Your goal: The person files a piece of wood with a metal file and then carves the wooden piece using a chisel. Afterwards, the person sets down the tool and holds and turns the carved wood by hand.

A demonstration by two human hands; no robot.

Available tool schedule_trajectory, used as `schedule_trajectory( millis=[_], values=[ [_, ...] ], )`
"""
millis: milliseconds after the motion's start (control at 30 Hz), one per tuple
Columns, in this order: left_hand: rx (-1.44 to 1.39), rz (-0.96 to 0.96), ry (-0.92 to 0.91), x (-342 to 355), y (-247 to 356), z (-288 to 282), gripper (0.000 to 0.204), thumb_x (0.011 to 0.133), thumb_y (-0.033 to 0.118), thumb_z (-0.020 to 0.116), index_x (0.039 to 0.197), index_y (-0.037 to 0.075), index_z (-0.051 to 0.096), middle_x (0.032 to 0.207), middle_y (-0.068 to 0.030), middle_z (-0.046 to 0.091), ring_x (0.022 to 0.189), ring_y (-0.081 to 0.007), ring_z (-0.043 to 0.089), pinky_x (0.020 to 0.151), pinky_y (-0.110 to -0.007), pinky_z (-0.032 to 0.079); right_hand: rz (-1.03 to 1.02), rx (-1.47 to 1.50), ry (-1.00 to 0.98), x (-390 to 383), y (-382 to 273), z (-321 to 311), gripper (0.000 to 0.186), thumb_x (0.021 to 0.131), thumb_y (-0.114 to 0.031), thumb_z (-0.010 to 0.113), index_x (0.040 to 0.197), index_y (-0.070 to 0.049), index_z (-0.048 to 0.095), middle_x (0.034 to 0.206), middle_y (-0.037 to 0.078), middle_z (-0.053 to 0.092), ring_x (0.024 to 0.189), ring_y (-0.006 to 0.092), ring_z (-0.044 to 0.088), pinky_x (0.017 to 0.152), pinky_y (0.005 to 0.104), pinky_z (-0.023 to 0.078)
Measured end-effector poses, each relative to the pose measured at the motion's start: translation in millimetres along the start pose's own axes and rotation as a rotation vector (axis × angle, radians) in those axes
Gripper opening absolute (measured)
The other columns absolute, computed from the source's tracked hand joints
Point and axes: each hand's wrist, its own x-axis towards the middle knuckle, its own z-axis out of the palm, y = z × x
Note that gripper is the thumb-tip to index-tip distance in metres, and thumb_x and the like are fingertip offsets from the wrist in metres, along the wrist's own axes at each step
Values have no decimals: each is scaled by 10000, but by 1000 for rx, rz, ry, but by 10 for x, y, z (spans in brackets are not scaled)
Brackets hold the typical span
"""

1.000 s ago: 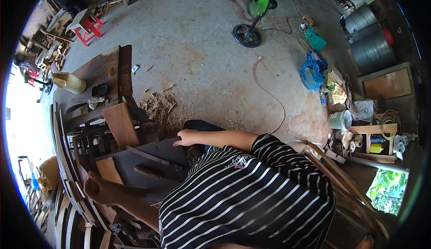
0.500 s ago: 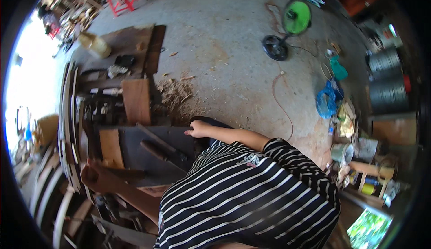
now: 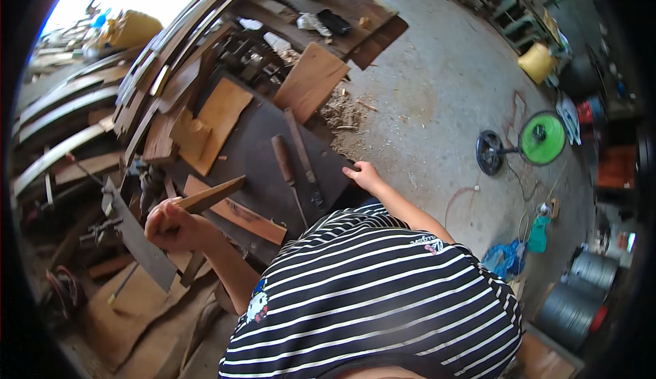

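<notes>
My left hand (image 3: 171,227), at the left side of the dark workbench (image 3: 256,133), is closed on a tapered brown wood piece (image 3: 213,195). The piece points right over the bench, tilted slightly up. My right hand (image 3: 367,176) grips the bench's right edge, thumb on top; its other fingers are partly hidden. Between the hands lie a wooden-handled tool (image 3: 283,162) with a thin metal shaft and a long, narrow bar-like tool (image 3: 303,153) with a dark end. A flat reddish board (image 3: 249,220) lies at the bench's near edge.
Beyond the tools lie a light-brown board (image 3: 222,116) and a wider plank (image 3: 311,82). A saw-like metal blade (image 3: 140,239) stands left of my left hand. Wood shavings (image 3: 345,116) cover floor beside the bench. A green fan (image 3: 542,138) stands to the right.
The view has turned, swinging the bench toward the middle. My left hand has come up beside the bench, and the wood piece now shows plainly in it. My right hand stays at the edge.
</notes>
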Motion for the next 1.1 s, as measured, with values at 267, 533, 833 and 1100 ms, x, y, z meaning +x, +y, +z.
schedule_trajectory(
  millis=[267,533,833,1100],
  values=[
    [-256,39,-421,-352,453,-262,389,821,383,698,903,98,447,768,-83,537,670,-199,556,612,-302,488,-48,-364,55,159,-293,-55,555,692,-274,781,1115,-20,528,1127,215,560,1082,356,531,926,407,434],
    [-405,17,-319,-504,603,-711,370,750,302,781,895,110,500,784,-95,577,690,-225,583,620,-334,501,-658,-424,192,441,-1077,262,435,705,-125,707,1079,-39,502,1099,175,491,1135,356,436,974,455,359],
    [-352,5,-69,-596,601,-975,412,775,345,760,947,103,475,795,-108,566,697,-212,570,609,-328,500,-906,-322,-32,723,-1872,1072,146,781,-116,636,895,-29,614,947,140,589,934,289,564,849,374,448],
    [-313,6,-65,-601,529,-1143,544,738,440,760,1020,89,455,803,-101,568,700,-209,569,606,-325,496,-1031,-311,-422,646,-2842,1986,137,831,-96,579,926,1,596,897,173,619,821,311,624,751,388,492]
  ],
)
